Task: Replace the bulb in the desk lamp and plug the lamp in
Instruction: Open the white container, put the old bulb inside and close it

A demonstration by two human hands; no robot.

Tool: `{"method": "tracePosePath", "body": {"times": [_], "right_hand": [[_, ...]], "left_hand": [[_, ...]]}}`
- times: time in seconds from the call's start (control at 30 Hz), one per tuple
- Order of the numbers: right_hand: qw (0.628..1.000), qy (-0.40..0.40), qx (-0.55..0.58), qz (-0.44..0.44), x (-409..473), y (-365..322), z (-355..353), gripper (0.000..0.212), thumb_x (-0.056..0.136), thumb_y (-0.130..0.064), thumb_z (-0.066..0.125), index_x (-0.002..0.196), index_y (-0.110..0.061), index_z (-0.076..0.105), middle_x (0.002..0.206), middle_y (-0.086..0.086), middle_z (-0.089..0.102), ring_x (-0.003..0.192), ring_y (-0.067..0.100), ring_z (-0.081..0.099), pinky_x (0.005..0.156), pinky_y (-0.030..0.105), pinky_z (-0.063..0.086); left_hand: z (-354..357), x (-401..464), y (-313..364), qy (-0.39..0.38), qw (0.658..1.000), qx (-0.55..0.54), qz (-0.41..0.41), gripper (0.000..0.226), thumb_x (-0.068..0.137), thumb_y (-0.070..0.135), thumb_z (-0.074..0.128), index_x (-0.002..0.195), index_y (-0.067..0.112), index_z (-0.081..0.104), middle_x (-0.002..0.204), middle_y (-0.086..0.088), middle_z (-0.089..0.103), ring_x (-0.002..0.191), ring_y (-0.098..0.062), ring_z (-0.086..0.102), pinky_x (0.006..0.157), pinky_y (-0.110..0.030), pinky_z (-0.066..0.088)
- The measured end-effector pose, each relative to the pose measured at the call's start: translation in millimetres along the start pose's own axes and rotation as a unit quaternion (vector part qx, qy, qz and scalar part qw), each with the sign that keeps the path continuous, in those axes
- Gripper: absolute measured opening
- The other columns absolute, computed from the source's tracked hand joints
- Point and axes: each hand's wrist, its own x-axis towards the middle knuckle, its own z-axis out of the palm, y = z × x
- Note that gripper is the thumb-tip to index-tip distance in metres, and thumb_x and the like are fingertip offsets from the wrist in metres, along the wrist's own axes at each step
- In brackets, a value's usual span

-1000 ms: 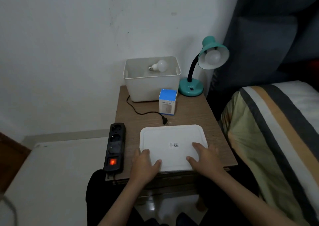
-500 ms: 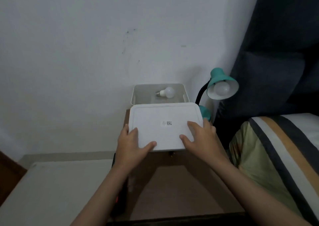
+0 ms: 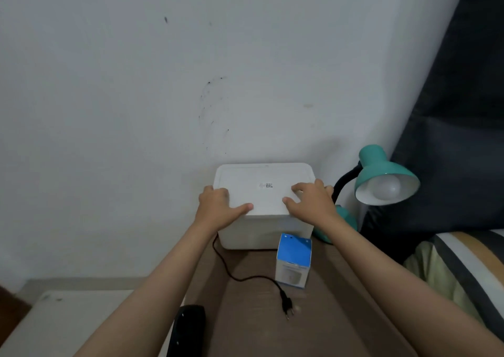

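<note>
A teal desk lamp (image 3: 380, 172) stands at the back right of the wooden bedside table (image 3: 321, 321), with a white bulb (image 3: 387, 188) in its shade. Its black cord (image 3: 240, 273) ends in an unplugged plug (image 3: 287, 306) lying on the table. A white lid (image 3: 264, 187) lies on the white bin (image 3: 256, 232) against the wall. My left hand (image 3: 219, 208) grips the lid's front left corner and my right hand (image 3: 311, 199) its front right corner. The bulb seen earlier in the bin is hidden under the lid. A blue and white bulb box (image 3: 294, 261) stands before the bin.
A black power strip (image 3: 189, 326) lies at the table's left front edge, partly behind my left forearm. A bed with a striped cover (image 3: 463, 258) is on the right, a dark headboard (image 3: 458, 127) behind the lamp. A white surface (image 3: 54, 324) sits low on the left.
Both hands lifted the lid off the table's front, carried it away from me, and set it on top of the bin. The view rose and moved closer to the wall.
</note>
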Motion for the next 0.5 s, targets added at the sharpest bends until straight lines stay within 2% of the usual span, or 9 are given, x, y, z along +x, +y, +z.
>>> {"method": "tracePosePath", "body": {"times": [0.13,0.3,0.5], "right_hand": [[1.000,-0.009,-0.002,-0.001,15.4,5.1,8.9,0.053,0.083,-0.049,0.057,0.128,-0.021,0.055,0.127,0.015,0.046,0.122,0.037,0.031,0.088,0.037,0.032],[1.000,-0.003,-0.006,-0.017,22.4,8.2,12.7,0.049,0.082,-0.052,0.057,0.121,-0.021,0.055,0.122,0.013,0.050,0.121,0.034,0.034,0.080,0.033,0.026],[0.999,0.004,-0.040,-0.032,17.2,9.5,14.8,0.048,0.087,-0.052,0.051,0.125,-0.022,0.049,0.123,0.019,0.045,0.114,0.038,0.033,0.087,0.039,0.034]], "left_hand": [[9.0,12.1,-4.9,0.000,1.000,0.009,0.000,0.063,0.069,0.061,0.069,0.094,0.004,0.060,0.117,-0.017,0.049,0.121,-0.031,0.038,0.082,-0.033,0.036],[13.5,16.9,-6.7,-0.003,0.999,0.042,0.002,0.056,0.073,0.064,0.061,0.078,0.009,0.050,0.111,-0.018,0.046,0.115,-0.034,0.037,0.076,-0.034,0.035],[20.2,11.9,-7.3,-0.009,0.996,0.083,0.015,0.064,0.083,0.062,0.048,0.111,0.005,0.048,0.132,-0.025,0.035,0.124,-0.041,0.030,0.093,-0.043,0.038]]}}
